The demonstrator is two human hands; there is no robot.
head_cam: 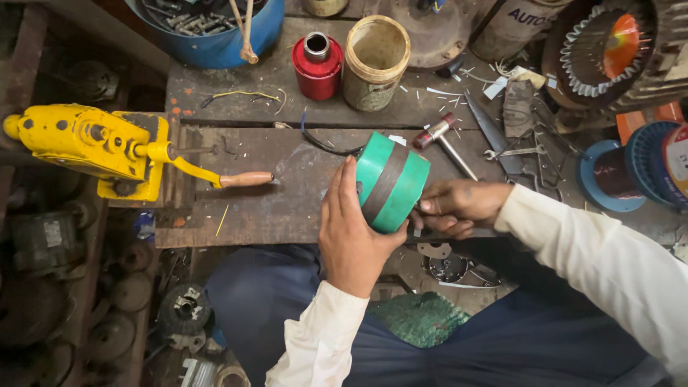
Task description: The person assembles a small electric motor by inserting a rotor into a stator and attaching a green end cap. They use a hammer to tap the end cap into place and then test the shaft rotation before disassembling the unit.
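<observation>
Left hand (351, 233) cupped upright around green cylinder (390, 181), axis tilted up-left; right hand (459, 208) clenched against its lower end.

Worn, stained wooden workbench (287, 208) of dark planks. Lying on it: red canister (317, 66), cream plastic jar (375, 63), small hammer (444, 140), scissors (494, 136), loose yellow wire (244, 94). Yellow hand-crank winder (93, 147) mounted at left edge.
</observation>
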